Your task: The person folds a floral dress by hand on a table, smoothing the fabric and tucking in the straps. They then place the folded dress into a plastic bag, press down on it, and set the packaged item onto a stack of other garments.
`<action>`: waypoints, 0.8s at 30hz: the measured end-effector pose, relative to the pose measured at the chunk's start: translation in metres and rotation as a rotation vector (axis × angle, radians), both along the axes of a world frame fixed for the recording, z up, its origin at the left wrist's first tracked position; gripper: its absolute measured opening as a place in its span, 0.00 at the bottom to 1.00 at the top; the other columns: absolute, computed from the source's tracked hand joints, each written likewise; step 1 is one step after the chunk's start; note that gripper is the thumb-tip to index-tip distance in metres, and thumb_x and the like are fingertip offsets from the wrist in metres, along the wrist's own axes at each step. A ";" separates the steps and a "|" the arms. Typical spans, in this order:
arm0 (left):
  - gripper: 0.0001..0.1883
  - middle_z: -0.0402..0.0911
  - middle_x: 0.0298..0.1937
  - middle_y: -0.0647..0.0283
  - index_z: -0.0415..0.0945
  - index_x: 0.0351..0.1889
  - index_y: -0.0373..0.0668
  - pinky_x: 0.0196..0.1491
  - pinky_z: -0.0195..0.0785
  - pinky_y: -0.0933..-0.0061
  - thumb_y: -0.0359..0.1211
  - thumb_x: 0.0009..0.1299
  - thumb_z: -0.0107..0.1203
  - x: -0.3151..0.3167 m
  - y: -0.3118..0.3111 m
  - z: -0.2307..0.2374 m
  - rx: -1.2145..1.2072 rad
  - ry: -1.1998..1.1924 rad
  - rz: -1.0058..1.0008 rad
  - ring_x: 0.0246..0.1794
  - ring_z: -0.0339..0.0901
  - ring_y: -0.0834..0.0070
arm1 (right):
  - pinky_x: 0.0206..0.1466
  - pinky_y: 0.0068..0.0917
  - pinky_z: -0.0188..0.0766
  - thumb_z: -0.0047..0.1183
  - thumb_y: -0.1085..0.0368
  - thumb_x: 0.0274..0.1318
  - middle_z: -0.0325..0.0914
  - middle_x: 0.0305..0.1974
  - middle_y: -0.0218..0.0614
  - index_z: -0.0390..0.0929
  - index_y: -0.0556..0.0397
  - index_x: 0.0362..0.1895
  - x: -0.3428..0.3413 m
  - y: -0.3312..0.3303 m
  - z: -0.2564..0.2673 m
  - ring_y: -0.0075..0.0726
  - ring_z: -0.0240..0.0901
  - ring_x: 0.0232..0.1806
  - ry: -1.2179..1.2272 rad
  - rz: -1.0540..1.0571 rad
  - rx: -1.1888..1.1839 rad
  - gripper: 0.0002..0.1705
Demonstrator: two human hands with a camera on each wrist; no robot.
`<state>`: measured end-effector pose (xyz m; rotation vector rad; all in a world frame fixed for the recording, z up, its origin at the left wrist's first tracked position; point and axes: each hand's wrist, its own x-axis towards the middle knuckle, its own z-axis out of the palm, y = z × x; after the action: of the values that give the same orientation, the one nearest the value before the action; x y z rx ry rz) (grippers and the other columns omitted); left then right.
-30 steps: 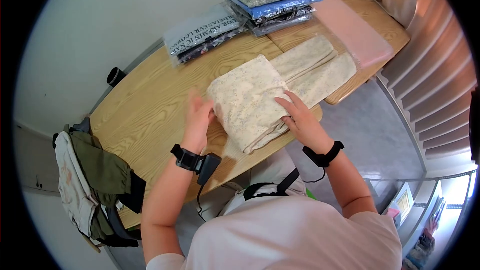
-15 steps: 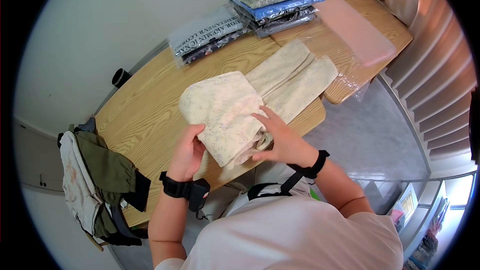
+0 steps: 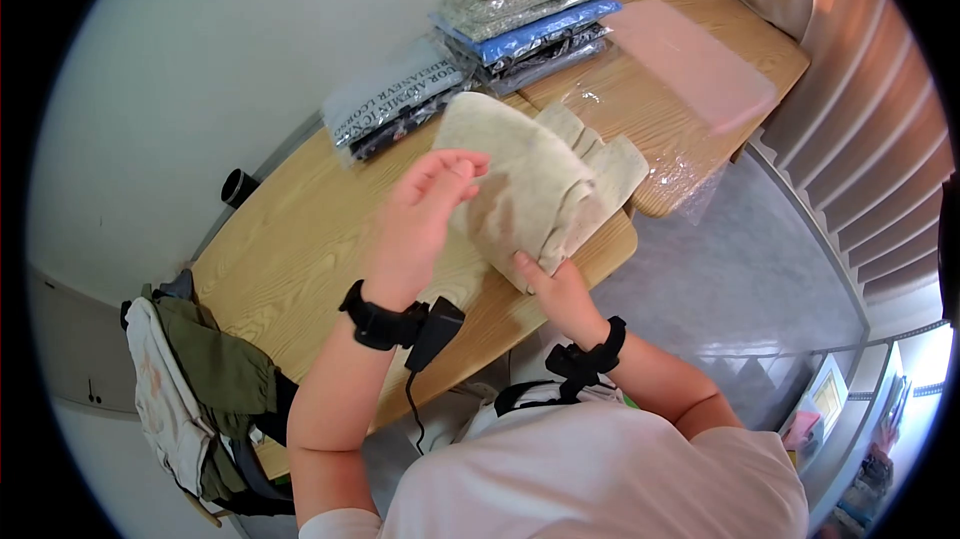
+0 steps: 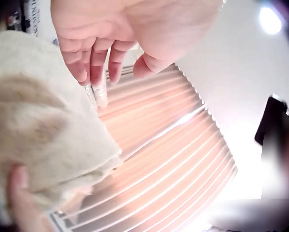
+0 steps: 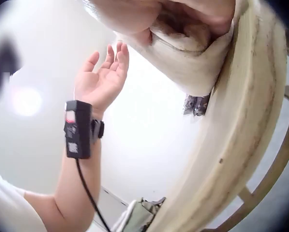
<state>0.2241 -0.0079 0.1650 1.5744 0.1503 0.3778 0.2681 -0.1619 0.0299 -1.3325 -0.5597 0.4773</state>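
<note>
A cream, faintly patterned garment (image 3: 520, 169) lies folded in a bundle on the wooden table, its two narrow ends spread toward the back right. My right hand (image 3: 567, 301) grips the bundle's near edge, thumb on top and fingers underneath. Raised over the bundle's left side is my left hand (image 3: 425, 204), fingers loosely bent and holding nothing. The left wrist view shows this hand (image 4: 130, 38) apart from the cloth (image 4: 43, 116). In the right wrist view the cloth (image 5: 183, 63) is bunched at the right hand (image 5: 192, 14).
Bagged garments (image 3: 525, 24) are stacked at the back, with a lower bagged pile (image 3: 395, 94) to their left. A pink flat package (image 3: 695, 64) and a clear plastic bag (image 3: 690, 184) lie at the right. Loose clothes (image 3: 205, 359) hang at the table's left end, near a black cup (image 3: 238, 187).
The bundle has turned and moved back toward the stacks, covering more of the narrow ends. My left hand has let go and risen; my right hand has shifted to the near edge and grips there.
</note>
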 end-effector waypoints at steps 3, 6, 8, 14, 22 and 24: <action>0.13 0.74 0.54 0.62 0.73 0.50 0.40 0.60 0.58 0.70 0.34 0.71 0.47 0.023 -0.004 -0.016 0.343 -0.008 -0.079 0.57 0.68 0.75 | 0.53 0.25 0.64 0.49 0.55 0.62 0.73 0.51 0.32 0.63 0.56 0.60 0.013 -0.003 -0.004 0.28 0.67 0.54 0.350 -0.053 0.133 0.26; 0.16 0.68 0.62 0.57 0.71 0.54 0.43 0.65 0.51 0.65 0.33 0.69 0.50 0.043 -0.003 -0.045 0.690 -0.064 -0.159 0.66 0.59 0.65 | 0.50 0.23 0.65 0.45 0.49 0.64 0.71 0.52 0.29 0.63 0.52 0.61 0.022 -0.006 -0.003 0.24 0.67 0.52 0.641 -0.033 0.257 0.28; 0.21 0.60 0.68 0.53 0.68 0.60 0.46 0.68 0.44 0.55 0.37 0.69 0.49 0.054 -0.007 -0.059 0.824 0.002 -0.261 0.72 0.48 0.55 | 0.47 0.21 0.65 0.43 0.48 0.65 0.69 0.54 0.27 0.63 0.50 0.62 0.020 -0.007 0.004 0.21 0.67 0.51 0.633 -0.017 0.322 0.27; 0.30 0.50 0.72 0.52 0.59 0.67 0.56 0.69 0.28 0.45 0.54 0.69 0.41 0.074 -0.017 -0.080 1.115 0.173 -0.294 0.74 0.38 0.50 | 0.65 0.31 0.57 0.42 0.55 0.67 0.59 0.64 0.30 0.53 0.52 0.67 0.022 -0.011 0.002 0.29 0.57 0.64 0.698 0.034 0.330 0.29; 0.31 0.47 0.73 0.54 0.55 0.69 0.60 0.70 0.24 0.47 0.57 0.70 0.37 0.083 -0.024 -0.092 1.152 0.307 -0.338 0.74 0.34 0.51 | 0.40 0.29 0.73 0.54 0.58 0.55 0.79 0.35 0.46 0.73 0.55 0.47 0.045 -0.068 0.062 0.46 0.77 0.34 -0.269 0.189 -0.657 0.19; 0.31 0.45 0.74 0.54 0.53 0.70 0.61 0.70 0.24 0.47 0.57 0.70 0.37 0.082 -0.028 -0.094 1.248 0.316 -0.316 0.74 0.34 0.51 | 0.49 0.32 0.70 0.57 0.58 0.52 0.77 0.43 0.48 0.75 0.49 0.48 0.059 -0.077 0.065 0.52 0.74 0.44 -0.301 -0.064 -0.676 0.19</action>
<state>0.3063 -0.0361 0.0706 2.8369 -0.1353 -0.0924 0.3266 -0.2393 0.0952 -2.0849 -0.6258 0.4314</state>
